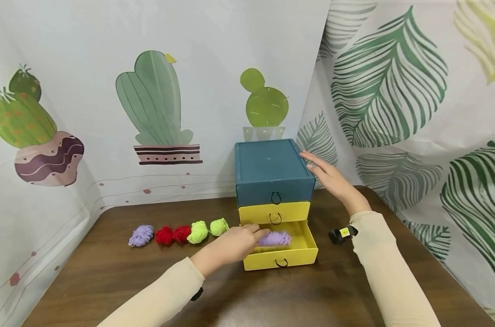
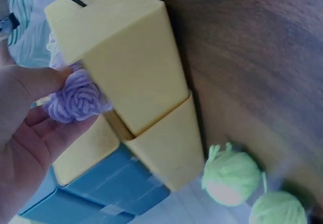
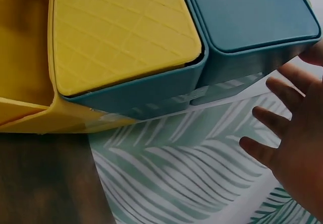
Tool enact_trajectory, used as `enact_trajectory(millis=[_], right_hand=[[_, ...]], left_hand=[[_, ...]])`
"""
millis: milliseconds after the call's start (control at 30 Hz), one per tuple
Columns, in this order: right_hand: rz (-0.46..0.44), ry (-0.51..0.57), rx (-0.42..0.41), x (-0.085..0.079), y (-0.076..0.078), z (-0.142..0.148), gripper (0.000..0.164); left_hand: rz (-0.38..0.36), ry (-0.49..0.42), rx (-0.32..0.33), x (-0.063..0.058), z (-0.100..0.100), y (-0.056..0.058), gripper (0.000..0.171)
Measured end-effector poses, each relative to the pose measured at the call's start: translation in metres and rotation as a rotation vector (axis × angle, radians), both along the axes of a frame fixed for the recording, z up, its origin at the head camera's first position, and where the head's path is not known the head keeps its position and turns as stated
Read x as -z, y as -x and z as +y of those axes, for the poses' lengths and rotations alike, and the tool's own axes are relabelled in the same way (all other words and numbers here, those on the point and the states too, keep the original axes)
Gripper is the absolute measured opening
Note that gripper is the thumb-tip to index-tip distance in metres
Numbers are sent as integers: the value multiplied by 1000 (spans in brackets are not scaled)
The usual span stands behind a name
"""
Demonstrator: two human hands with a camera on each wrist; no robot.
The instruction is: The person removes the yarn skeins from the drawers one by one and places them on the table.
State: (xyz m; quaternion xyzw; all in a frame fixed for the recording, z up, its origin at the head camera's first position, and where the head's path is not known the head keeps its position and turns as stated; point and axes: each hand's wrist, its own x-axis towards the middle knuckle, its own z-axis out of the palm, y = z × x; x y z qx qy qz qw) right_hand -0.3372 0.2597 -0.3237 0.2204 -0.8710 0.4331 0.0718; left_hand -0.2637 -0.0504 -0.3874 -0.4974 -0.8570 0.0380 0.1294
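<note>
My left hand (image 1: 240,240) pinches a purple yarn skein (image 1: 275,238) between thumb and fingers, at the left wall of the open bottom yellow drawer (image 1: 302,258). In the left wrist view, the coiled end of the purple yarn skein (image 2: 78,98) shows between thumb and fingers, beside the drawer's wall. My right hand (image 1: 331,178), fingers spread and fairly straight, is at the upper right edge of the blue-topped drawer cabinet (image 1: 272,159). In the right wrist view the fingers (image 3: 270,151) lie alongside the cabinet's blue section; whether all of them touch it I cannot tell.
Left of the cabinet, a purple yarn ball (image 1: 141,235), two red yarn balls (image 1: 164,235) and two lime-green yarn balls (image 1: 198,232) stand in a row on the brown table (image 1: 121,272). The middle yellow drawer (image 1: 274,212) is closed. Patterned cloth (image 1: 215,91) hangs behind.
</note>
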Motion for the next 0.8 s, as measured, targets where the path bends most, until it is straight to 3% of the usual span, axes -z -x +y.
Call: enact_trajectory(millis=[300, 567, 667, 800], right_hand=[[-10, 32, -12, 3, -1, -2, 47], [-42, 46, 2, 9, 1, -3, 47], [-50, 53, 6, 8, 0, -3, 47], [-41, 48, 1, 2, -2, -4, 47]], left_hand=[[-62, -202, 79, -22, -40, -13, 41], [-86, -347, 104, -30, -95, -13, 45], [-97, -420, 78, -31, -118, -7, 47], [-97, -537, -41, -32, -155, 7, 49]])
